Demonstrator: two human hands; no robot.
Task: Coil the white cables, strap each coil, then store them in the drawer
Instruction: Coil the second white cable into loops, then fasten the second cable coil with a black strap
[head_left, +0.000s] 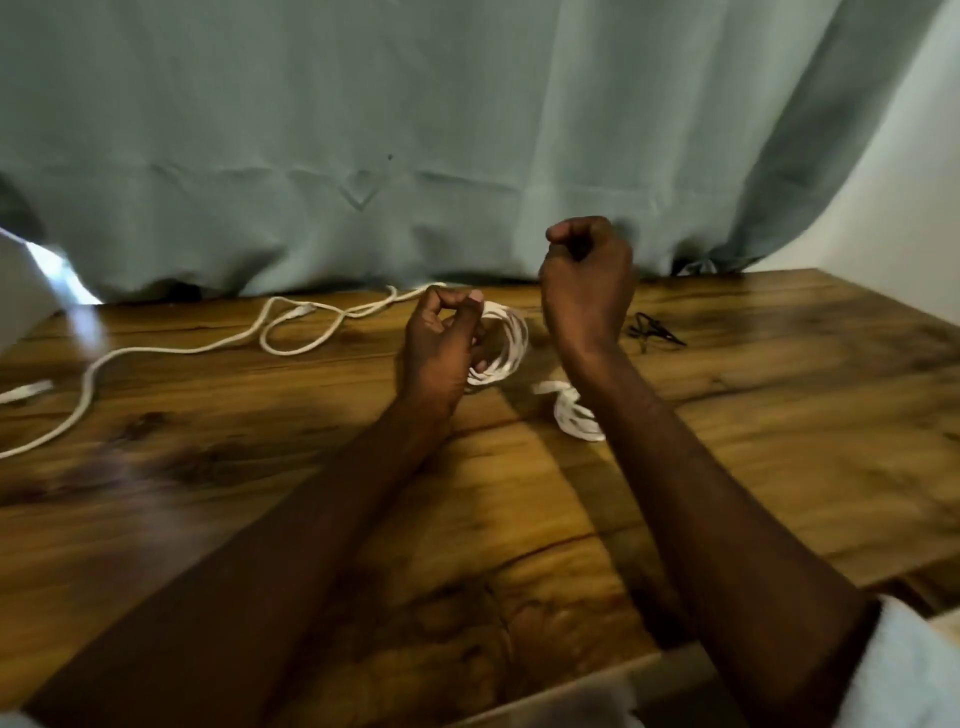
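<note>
I am in the middle of coiling. My left hand (441, 343), at the centre of the frame, is closed around a coil (501, 345) of white cable, thumb and fingers pinching the loops together just above the wooden table (753, 415). My right hand (587, 280), a little higher and to the right, is curled into a fist; it looks as if it is pulling a strand through, but the blur hides whether any cable is really in it, so I cannot tell. Below it, partly behind my right forearm, a second small bundle of white cable (571, 410) lies on the table. A long loose cable (234, 340) snakes off to the left of the frame, not yet wound. Some dark straps (655, 332), I think, sit to the right of my fist, near the curtain (363, 130). I judge the next move is to keep the coil pinched tight with the left hand while the right fetches a strap and wraps it around. No drawer is clearly in view.
</note>
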